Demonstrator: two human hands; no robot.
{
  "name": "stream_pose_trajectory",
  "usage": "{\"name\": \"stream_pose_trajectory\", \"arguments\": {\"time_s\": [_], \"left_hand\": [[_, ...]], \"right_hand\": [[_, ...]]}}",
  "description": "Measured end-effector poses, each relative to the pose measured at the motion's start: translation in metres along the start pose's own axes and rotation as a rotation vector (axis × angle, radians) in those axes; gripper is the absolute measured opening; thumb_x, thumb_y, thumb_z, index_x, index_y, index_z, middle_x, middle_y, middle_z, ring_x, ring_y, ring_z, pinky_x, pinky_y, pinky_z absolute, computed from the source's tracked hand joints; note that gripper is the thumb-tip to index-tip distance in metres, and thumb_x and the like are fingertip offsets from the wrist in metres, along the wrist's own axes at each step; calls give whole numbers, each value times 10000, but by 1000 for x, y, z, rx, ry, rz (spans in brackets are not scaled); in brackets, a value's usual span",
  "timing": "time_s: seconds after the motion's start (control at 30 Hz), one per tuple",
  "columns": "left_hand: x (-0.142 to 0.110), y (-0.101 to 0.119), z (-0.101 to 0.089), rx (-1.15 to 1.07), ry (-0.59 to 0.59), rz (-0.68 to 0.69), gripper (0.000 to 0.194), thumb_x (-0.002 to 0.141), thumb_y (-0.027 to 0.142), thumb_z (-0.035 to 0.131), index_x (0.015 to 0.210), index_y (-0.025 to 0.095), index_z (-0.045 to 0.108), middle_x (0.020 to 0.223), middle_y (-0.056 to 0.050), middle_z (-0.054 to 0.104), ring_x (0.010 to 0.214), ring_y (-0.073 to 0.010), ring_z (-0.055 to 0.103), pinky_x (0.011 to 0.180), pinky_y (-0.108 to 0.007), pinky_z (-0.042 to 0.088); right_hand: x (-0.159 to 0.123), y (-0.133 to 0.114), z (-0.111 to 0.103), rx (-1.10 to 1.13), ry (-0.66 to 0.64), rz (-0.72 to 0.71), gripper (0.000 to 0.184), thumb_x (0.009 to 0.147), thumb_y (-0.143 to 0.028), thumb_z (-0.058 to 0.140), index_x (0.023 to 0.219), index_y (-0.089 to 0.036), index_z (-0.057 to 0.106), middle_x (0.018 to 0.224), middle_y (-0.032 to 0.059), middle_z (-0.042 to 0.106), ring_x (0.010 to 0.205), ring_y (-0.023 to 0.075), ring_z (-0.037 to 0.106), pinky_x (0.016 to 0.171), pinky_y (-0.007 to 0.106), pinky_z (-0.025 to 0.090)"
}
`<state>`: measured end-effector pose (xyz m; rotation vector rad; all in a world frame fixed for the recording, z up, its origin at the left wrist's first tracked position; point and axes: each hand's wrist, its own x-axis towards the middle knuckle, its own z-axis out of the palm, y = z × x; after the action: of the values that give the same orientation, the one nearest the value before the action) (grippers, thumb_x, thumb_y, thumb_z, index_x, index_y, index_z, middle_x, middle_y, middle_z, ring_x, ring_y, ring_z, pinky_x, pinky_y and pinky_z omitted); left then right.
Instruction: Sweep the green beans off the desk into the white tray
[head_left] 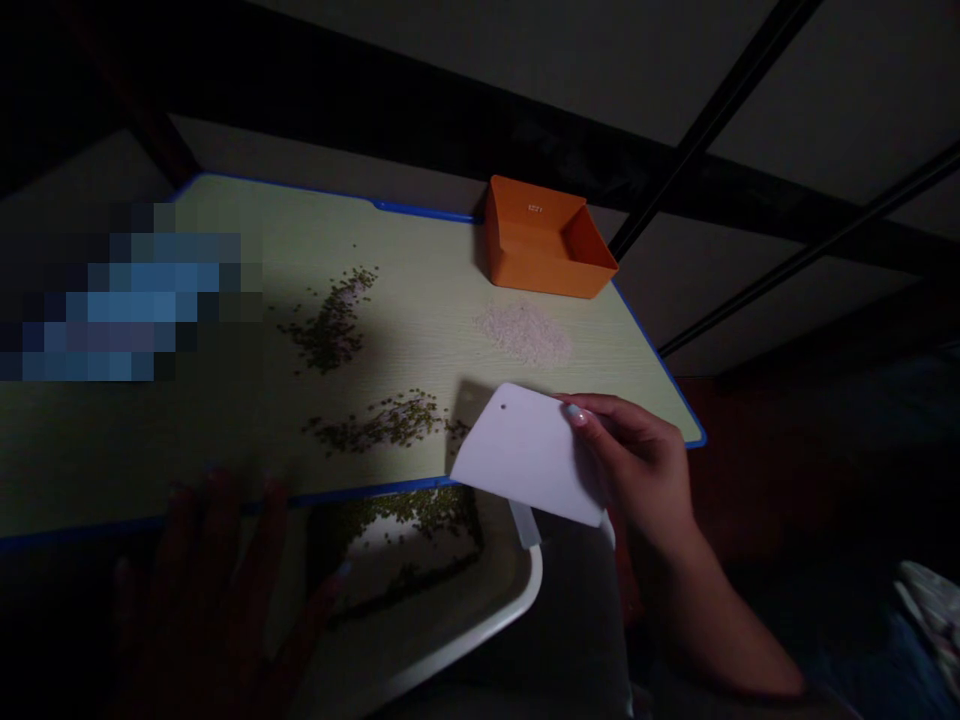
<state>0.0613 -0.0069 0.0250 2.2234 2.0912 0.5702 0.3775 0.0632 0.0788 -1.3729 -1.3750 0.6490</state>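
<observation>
My right hand pinches a flat white plastic scraper by its right side, between thumb and fingers. The scraper has a small hole near one corner and tilts over the front edge of the table. In shadow at the lower left, my left hand is open, fingers spread by the table's blue edge, holding nothing I can see. Small green beans mixed with pale grains form a pile left of the scraper and another pile farther back. Below the edge, a white-rimmed container holds more green beans.
An orange open box stands at the table's back right corner. In front of it lies a heap of pale, rice-like grains. The pale green table has a raised blue rim. A blurred-out blue patch covers the left side.
</observation>
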Motion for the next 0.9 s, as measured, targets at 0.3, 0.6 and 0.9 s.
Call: {"name": "stream_pose_trajectory", "arguments": {"time_s": [0.3,0.6,0.9], "left_hand": [[-1,0,0,12,10,14,745,900,433,378,1534,410,-14,1716,61,-74,1584,-358,41,1206,-764,116],[-2,-1,1,8,6,8,746,900,434,387,1542,386,11,1721,30,-48,1585,-360,26,1208,-762,105],[-2,0,0,21,24,26,731,906,433,366,1541,388,8,1716,60,-77,1587,-332,14,1221,-743,78]], "right_hand": [[7,-1,-5,-57,116,-11,95,837,-272,736,888,-323,799,926,-22,811,824,165,754,736,301,598],[12,0,14,-8,36,-34,116,862,-267,699,924,-294,793,942,-11,812,853,164,752,761,308,599],[-1,-18,13,29,-144,-67,145,878,-238,690,949,-321,786,963,-26,810,854,151,750,774,294,605]]}}
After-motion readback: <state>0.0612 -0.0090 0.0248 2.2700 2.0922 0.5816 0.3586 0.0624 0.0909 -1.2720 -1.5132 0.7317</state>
